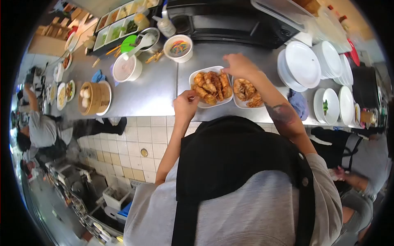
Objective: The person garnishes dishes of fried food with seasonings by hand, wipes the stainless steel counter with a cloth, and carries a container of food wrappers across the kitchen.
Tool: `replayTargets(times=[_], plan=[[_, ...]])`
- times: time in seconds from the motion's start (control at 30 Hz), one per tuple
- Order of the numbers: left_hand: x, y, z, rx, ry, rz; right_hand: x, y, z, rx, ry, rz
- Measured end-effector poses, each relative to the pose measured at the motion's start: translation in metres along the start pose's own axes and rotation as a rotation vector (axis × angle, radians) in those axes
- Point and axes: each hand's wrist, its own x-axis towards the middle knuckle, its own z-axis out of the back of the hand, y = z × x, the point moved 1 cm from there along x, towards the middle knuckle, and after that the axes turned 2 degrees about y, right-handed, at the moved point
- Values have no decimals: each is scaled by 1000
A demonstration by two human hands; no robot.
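Observation:
A white tray (200, 71) of browned fried pieces (211, 85), perhaps chicken, rests near the counter's front edge. Beside it on the right, a second white tray (239, 104) carries more fried food (246, 90). At the first tray's left rim is my left hand (185, 105), fingers curled together by the food; what they grip, if anything, is hidden. My right hand (241, 65) reaches over the far right corner of that same tray, fingers apart and slightly blurred, with nothing visible in them.
Behind the trays stands a tub of rubber bands (178, 48). Leftward are a lidded white tub (127, 67) and a bamboo steamer (91, 98). Stacked white plates (303, 64) and a blue cloth (298, 104) lie right. Other people (43, 129) work on both sides.

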Motion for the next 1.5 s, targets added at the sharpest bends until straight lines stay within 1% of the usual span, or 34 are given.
replayTargets(times=[0.07, 0.13, 0.2, 0.23, 0.27, 0.3, 0.33, 0.37, 0.4, 0.43, 0.47, 0.5, 0.53, 0.57, 0.6, 0.63, 0.7, 0.73, 0.77, 0.8, 0.83, 0.9, 0.93, 1.0, 1.03, 1.1, 1.13, 1.23, 1.33, 1.37, 1.4, 1.43, 1.47, 1.5], plan=[[-2, 1, 10, 17, -7, -11, -37, -12, 48, 388, -117, 22], [-6, -1, 20, 6, -15, 12, -100, -35, 87, 521, -180, -29], [-13, -29, 33, 27, -12, -26, -175, -67, 114, 716, -74, -144], [-16, -45, 35, 20, -16, -74, -211, -85, 113, 775, -19, -268], [-16, -61, 30, -22, 33, -135, -242, -113, 100, 788, 45, -333], [-17, -78, 24, -64, 79, -192, -265, -134, 86, 849, 129, -543], [-19, -102, 15, -104, 197, -294, -276, -147, 71, 635, 99, -594], [-25, -130, 2, -143, 316, -399, -287, -197, 14, 356, -107, -474], [-32, -153, -17, -181, 435, -505, -285, -210, -18, 434, -290, -466], [-36, -170, -42, -168, 578, -614, -279, -238, -61, -8, -487, -327], [-41, -186, -69, -151, 719, -725, -273, -247, -91, -28, -501, -330], [-45, -194, -105, -87, 782, -808, -270, -241, -107, -60, -757, -273], [-50, -195, -144, -19, 836, -890, -269, -237, -116, 23, -803, -277], [-54, -191, -183, 92, 805, -940, -269, -238, -122, 65, -786, -217], [-55, -185, -224, 204, 757, -998, -264, -252, -141, -12, -834, -102], [-49, -181, -262, 312, 690, -1066, -266, -263, -149, 63, -649, -41], [-32, -153, -341, 446, 554, -1209, -266, -279, -134, 15, -645, 100], [-28, -153, -357, 409, 513, -1181, -267, -287, -127, -9, -641, 171], [-20, -157, -377, 440, 596, -1067, -266, -300, -113, 100, -383, 24], [-20, -162, -382, 388, 511, -1076, -274, -308, -96, 194, -403, 64], [-21, -169, -382, 364, 523, -999, -286, -302, -67, 287, -420, 92], [-15, -163, -398, 301, 453, -996, -293, -318, -57, 138, -564, 231], [-17, -164, -399, 307, 405, -955, -298, -325, -61, 158, -591, 191], [-29, -168, -398, 126, 361, -822, -312, -338, -65, 212, -625, 111], [-36, -168, -395, 32, 350, -745, -313, -336, -59, 197, -535, 11], [-54, -174, -391, 28, 329, -601, -311, -328, -49, 165, -355, -189], [-58, -176, -389, 29, 315, -530, -309, -326, -39, 137, -390, -149], [-47, -179, -384, 216, 192, -803, -297, -316, -12, 126, -236, -268], [-37, -181, -389, 271, 175, -902, -280, -338, 14, 99, 68, 1], [-40, -182, -390, 358, 214, -878, -294, -325, 63, 149, 160, 198], [-44, -191, -387, 448, 250, -850, -316, -302, 137, 200, 254, 398], [-47, -195, -386, 538, 288, -820, -328, -284, 205, 184, 303, 489], [-46, -196, -390, 540, 288, -796, -344, -272, 266, 174, 59, 590], [-47, -196, -395, 540, 292, -772, -367, -254, 324, 194, -217, 434]])
